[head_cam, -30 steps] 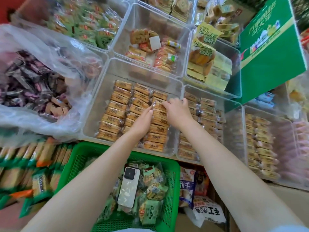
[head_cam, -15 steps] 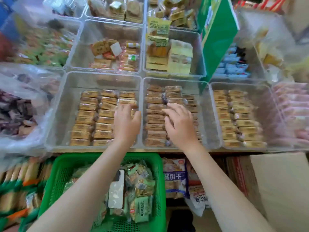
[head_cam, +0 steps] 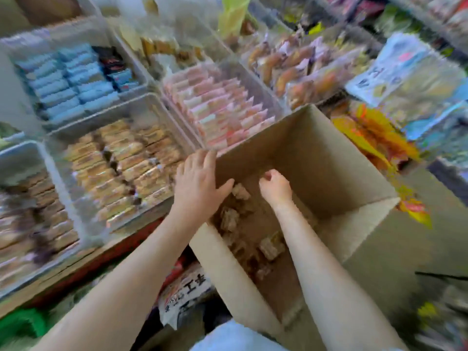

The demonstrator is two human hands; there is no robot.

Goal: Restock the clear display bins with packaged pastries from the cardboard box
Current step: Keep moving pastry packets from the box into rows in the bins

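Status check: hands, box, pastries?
Left hand open at cardboard box rim. Right hand curled inside, grasp unclear. Few packaged pastries left on bottom. Nothing blocking.

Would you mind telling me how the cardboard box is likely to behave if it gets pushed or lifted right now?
The cardboard box probably feels light for its size: only a few wrapped pastries lie on its floor. Its tall open walls and loose flap may flex, so the left hand on the rim could bend it. It looks apt to slide or tip easily.
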